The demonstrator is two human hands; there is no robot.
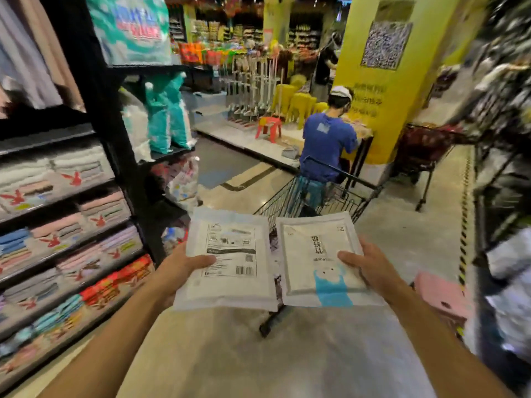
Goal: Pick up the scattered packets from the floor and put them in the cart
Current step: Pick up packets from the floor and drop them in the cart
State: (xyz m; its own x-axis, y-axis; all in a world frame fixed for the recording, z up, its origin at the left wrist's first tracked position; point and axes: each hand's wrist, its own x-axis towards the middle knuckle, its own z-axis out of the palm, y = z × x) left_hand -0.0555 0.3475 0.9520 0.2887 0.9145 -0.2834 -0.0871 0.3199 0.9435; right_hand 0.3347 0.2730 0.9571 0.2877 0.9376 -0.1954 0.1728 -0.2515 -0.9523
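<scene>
My left hand [178, 268] grips a flat white packet [230, 254], its printed label and barcode side facing up. In my right hand [370, 268] is a second white packet [319, 259] with black characters and a blue cartoon figure on it. Both packets are held side by side at chest height, just in front of a black wire shopping cart [313, 196]. The cart stands on the floor straight ahead, and the packets hide most of its basket.
Black shelves [66, 225] of folded packed towels line the left side. A person in a blue shirt [327, 145] sits just beyond the cart by a yellow pillar [396, 81]. A dark red cart [422, 150] stands right of the pillar, and shelving runs along the right.
</scene>
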